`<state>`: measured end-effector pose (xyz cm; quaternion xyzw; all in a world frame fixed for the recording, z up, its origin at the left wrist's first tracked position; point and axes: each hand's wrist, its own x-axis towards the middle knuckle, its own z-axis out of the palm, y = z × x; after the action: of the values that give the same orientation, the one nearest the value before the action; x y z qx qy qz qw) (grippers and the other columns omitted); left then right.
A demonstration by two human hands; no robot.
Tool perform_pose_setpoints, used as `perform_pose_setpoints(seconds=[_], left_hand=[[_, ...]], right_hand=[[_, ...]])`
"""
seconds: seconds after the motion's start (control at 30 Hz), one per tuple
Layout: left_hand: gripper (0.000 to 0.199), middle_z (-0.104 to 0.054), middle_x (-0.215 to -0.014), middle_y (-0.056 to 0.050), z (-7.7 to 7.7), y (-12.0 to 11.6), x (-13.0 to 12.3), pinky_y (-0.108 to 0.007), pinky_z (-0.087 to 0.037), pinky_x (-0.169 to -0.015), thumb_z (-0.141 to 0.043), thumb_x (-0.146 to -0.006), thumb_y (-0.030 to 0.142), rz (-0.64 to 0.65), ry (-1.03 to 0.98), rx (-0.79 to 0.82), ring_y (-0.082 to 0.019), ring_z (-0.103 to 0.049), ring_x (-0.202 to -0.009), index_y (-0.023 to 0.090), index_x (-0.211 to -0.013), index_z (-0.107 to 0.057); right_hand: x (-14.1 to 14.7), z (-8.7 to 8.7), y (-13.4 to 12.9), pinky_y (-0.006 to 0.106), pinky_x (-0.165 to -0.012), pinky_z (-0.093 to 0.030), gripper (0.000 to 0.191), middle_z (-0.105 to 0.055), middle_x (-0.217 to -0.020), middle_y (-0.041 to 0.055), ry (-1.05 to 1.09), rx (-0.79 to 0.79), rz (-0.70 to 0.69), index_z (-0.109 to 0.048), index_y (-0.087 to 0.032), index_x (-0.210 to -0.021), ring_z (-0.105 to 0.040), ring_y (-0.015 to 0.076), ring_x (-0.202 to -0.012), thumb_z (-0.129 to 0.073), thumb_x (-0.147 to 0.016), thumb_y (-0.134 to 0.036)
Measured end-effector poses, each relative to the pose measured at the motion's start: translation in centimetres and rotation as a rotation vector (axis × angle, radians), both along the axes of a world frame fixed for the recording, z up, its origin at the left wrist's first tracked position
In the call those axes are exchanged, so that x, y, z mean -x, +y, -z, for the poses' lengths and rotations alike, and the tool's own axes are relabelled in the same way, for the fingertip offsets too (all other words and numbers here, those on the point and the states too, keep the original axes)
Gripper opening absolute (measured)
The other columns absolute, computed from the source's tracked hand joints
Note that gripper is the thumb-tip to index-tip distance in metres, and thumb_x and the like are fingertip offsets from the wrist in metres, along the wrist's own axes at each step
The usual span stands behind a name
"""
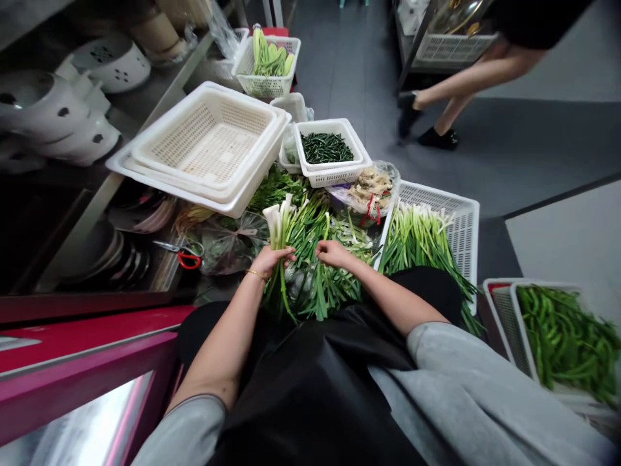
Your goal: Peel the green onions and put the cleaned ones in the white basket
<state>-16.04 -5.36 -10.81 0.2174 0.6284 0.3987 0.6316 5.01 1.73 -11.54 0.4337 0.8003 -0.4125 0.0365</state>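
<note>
My left hand is closed round a bunch of spring onions, white ends up and green leaves hanging below. To its right my right hand is pinched on a single spring onion; its pale end stands above the fingers, and the leaves seem to trail below. Beneath and beyond both hands lies a heap of loose spring onions with peeled scraps. At my right, more spring onions lie side by side in a white plastic basket.
Stacked white baskets stand at left, above red-handled scissors. Ahead are dark green chillies in a basket and a bag of pale roots. Long green peppers fill a crate at right. A person's legs are on the floor beyond.
</note>
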Motion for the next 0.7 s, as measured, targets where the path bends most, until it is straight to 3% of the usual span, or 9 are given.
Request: perform_pose_setpoints(seconds=[0.1, 0.2, 0.3, 0.4, 0.47, 0.57, 0.6, 0.63, 0.7], left_hand=[[0.035, -0.061, -0.051, -0.001, 1.6, 1.5, -1.3, -0.024, -0.040, -0.044, -0.083, -0.054, 0.034, -0.040, 0.066, 0.044, -0.010, -0.050, -0.041, 0.011, -0.071, -0.063], [0.039, -0.060, -0.052, -0.001, 1.9, 2.0, -2.2, -0.025, -0.044, -0.052, -0.085, -0.050, 0.036, 0.003, 0.006, -0.028, -0.013, -0.056, -0.050, 0.011, -0.070, -0.063], [0.047, -0.065, -0.061, -0.005, 0.2, 1.7, -2.3, -0.026, -0.045, -0.053, -0.082, -0.055, 0.044, 0.043, -0.129, -0.075, -0.014, -0.058, -0.053, 0.009, -0.081, -0.067], [0.046, -0.066, -0.061, -0.006, -2.7, 1.5, -1.7, -0.023, -0.041, -0.048, -0.082, -0.056, 0.039, 0.082, -0.109, -0.166, -0.011, -0.055, -0.049, 0.008, -0.086, -0.068], [0.042, -0.066, -0.059, -0.004, -4.7, 1.7, -1.0, -0.023, -0.042, -0.049, -0.083, -0.056, 0.033, 0.111, -0.066, -0.252, -0.012, -0.056, -0.049, 0.008, -0.087, -0.069], [0.038, -0.067, -0.061, -0.005, -7.0, 2.0, -0.4, -0.025, -0.044, -0.053, -0.082, -0.055, 0.031, 0.196, -0.041, -0.338, -0.014, -0.058, -0.053, 0.009, -0.084, -0.070], [0.037, -0.067, -0.061, -0.005, -7.5, 2.0, -0.4, -0.026, -0.044, -0.053, -0.082, -0.054, 0.030, 0.226, -0.026, -0.359, -0.015, -0.059, -0.054, 0.009, -0.082, -0.070], [0.036, -0.067, -0.061, -0.005, -7.8, 1.8, -0.5, -0.026, -0.044, -0.054, -0.083, -0.053, 0.030, 0.253, -0.010, -0.382, -0.015, -0.059, -0.055, 0.009, -0.080, -0.070], [0.034, -0.066, -0.061, -0.005, -7.8, 1.3, -0.6, -0.026, -0.043, -0.053, -0.082, -0.054, 0.030, 0.302, 0.002, -0.401, -0.015, -0.058, -0.054, 0.010, -0.077, -0.070]], right_hand=[[2.6, -3.1, -3.5, 0.024, -0.072, -0.044, 0.019, -0.068, -0.092, 0.0038, 0.148, -0.298, -0.202, -0.063, -0.018, -0.094, -0.063, 0.0157, -0.080, -0.049, -0.082, -0.019], [4.0, -4.6, -6.4, 0.028, -0.068, -0.044, 0.021, -0.067, -0.092, 0.0076, 0.138, -0.487, -0.372, -0.062, -0.016, -0.097, -0.062, 0.0191, -0.079, -0.046, -0.083, -0.020], [4.1, -5.0, -7.7, 0.031, -0.070, -0.044, 0.022, -0.065, -0.088, 0.0107, 0.137, -0.578, -0.548, -0.061, -0.013, -0.097, -0.062, 0.0210, -0.079, -0.044, -0.085, -0.019], [2.8, -5.8, -6.6, 0.031, -0.072, -0.045, 0.022, -0.064, -0.088, 0.0102, 0.304, -0.522, -0.682, -0.062, -0.014, -0.100, -0.061, 0.0195, -0.078, -0.048, -0.087, -0.026], [1.5, -6.7, -4.5, 0.028, -0.072, -0.046, 0.025, -0.064, -0.088, 0.0076, 0.512, -0.412, -0.483, -0.062, -0.016, -0.101, -0.060, 0.0163, -0.078, -0.047, -0.090, -0.034], [0.6, -8.4, -0.8, 0.025, -0.070, -0.047, 0.028, -0.063, -0.085, 0.0042, 0.719, -0.238, 0.127, -0.058, -0.015, -0.104, -0.060, 0.0126, -0.075, -0.046, -0.091, -0.037], [0.7, -8.9, 0.0, 0.024, -0.069, -0.047, 0.029, -0.063, -0.084, 0.0033, 0.735, -0.166, 0.242, -0.057, -0.014, -0.105, -0.059, 0.0119, -0.073, -0.050, -0.089, -0.037], [1.0, -9.3, 0.6, 0.023, -0.066, -0.047, 0.030, -0.063, -0.081, 0.0023, 0.733, -0.081, 0.272, -0.057, -0.014, -0.105, -0.059, 0.0114, -0.070, -0.054, -0.087, -0.037], [1.4, -9.9, 1.0, 0.022, -0.059, -0.046, 0.025, -0.061, -0.070, -0.0004, 0.672, 0.066, 0.170, -0.059, -0.013, -0.093, -0.055, 0.0097, -0.059, -0.058, -0.083, -0.036]])
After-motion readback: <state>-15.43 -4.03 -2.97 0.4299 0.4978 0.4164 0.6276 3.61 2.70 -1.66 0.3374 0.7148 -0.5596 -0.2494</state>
